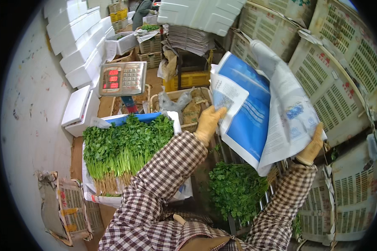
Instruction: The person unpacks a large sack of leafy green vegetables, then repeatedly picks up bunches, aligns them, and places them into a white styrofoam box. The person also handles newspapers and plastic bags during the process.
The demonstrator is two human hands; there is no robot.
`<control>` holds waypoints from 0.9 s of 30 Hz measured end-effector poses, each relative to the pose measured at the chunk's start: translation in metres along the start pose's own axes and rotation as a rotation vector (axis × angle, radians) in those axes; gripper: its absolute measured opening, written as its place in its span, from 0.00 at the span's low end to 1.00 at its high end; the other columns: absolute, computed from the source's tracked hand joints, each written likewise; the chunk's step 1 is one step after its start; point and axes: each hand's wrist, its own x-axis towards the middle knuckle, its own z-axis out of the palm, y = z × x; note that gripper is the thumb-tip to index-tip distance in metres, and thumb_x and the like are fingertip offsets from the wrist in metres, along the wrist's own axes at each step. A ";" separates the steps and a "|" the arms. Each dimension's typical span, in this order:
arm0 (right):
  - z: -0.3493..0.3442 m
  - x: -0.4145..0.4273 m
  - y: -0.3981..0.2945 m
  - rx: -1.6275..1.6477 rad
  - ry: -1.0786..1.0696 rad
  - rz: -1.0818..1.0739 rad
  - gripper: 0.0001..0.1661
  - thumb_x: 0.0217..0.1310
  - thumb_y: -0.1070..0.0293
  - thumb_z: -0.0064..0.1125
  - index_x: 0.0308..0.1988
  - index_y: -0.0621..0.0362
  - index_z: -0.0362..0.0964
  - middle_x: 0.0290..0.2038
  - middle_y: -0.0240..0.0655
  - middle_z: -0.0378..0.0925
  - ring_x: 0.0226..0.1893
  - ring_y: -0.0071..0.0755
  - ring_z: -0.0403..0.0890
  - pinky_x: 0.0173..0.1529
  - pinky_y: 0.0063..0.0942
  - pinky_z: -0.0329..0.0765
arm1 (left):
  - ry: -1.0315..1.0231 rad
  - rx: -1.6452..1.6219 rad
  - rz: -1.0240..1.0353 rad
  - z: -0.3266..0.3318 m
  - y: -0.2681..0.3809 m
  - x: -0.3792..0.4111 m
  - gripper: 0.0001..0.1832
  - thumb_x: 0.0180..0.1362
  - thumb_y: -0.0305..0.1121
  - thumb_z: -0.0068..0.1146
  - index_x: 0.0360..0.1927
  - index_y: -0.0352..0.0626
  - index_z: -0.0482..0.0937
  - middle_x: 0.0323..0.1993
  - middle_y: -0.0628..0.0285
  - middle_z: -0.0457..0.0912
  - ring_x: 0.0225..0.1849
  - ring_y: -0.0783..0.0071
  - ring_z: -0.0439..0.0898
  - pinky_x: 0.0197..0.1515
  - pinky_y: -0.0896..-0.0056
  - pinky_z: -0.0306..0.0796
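My left hand (210, 123), in a tan glove, grips the left edge of some printed newspaper sheets (246, 116), blue and white. The right edge of the same sheets is held by my right hand (312, 146), gloved alike. They hang partly folded in the air between both hands. Below them a loose heap of leafy green herbs (237, 189) lies on a metal roller surface. To the left, a paper-lined white box (178, 123) holds rows of rooted green bunches (128, 150), leaves away from me and roots towards me.
A digital scale display (123, 78) stands beyond the box. White foam boxes (81, 47) are stacked at the left wall, plastic crates (330, 88) at the right. A crate (191, 127) with plastic bags lies ahead. A person (141, 14) stands far back.
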 end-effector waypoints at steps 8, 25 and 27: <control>-0.126 -0.098 0.024 -0.079 0.399 0.132 0.44 0.71 0.39 0.38 0.73 0.56 0.43 0.72 0.42 0.50 0.70 0.47 0.56 0.71 0.43 0.57 | 0.172 -0.012 -0.055 -0.017 -0.004 0.084 0.23 0.65 0.38 0.56 0.58 0.35 0.72 0.47 0.55 0.81 0.42 0.69 0.80 0.45 0.69 0.75; -0.173 -0.185 0.111 0.078 0.627 0.296 0.35 0.75 0.56 0.40 0.72 0.57 0.43 0.71 0.47 0.50 0.69 0.45 0.58 0.67 0.41 0.65 | -0.347 1.417 0.769 0.072 -0.026 -0.053 0.40 0.46 0.32 0.66 0.66 0.45 0.65 0.68 0.52 0.62 0.68 0.49 0.62 0.67 0.50 0.59; -0.153 -0.182 0.092 0.041 0.700 0.283 0.37 0.74 0.56 0.42 0.72 0.59 0.42 0.72 0.48 0.48 0.69 0.48 0.57 0.69 0.43 0.63 | -0.291 1.473 0.864 0.064 -0.028 -0.045 0.33 0.46 0.27 0.61 0.60 0.42 0.70 0.59 0.53 0.72 0.59 0.55 0.72 0.56 0.57 0.70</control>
